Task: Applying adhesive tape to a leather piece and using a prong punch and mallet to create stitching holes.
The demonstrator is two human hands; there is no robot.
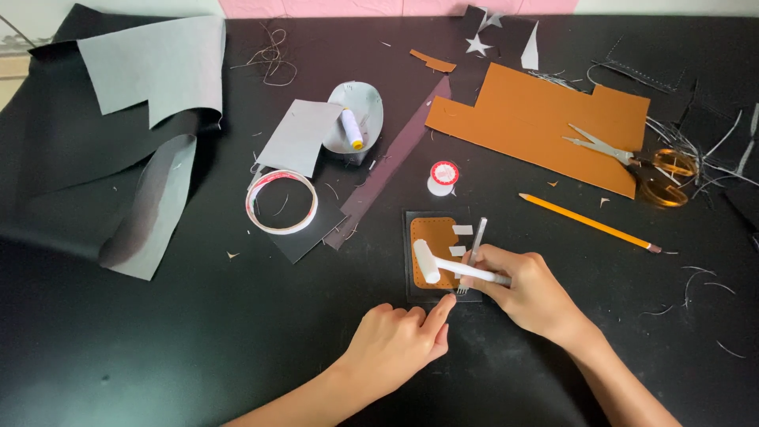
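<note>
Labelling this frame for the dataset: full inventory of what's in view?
leather patch: 1, tan on a black backing, centre, under the hands
mallet: 1, white, in right hand, over the patch
pronged punch: 1, metal, upright-tilted at the patch edge
pencil: 1, yellow, right of centre
scissors: 1, amber handles, on the tan sheet
tan sheet: 1, upper right
tape roll: 1, white and red, left of centre
thread spool: 1, white with yellow end, in a grey dish
small spool: 1, red-topped
grey sheets: several, upper left
table: black
left hand: fingertip by the patch corner
right hand: grips mallet
</note>
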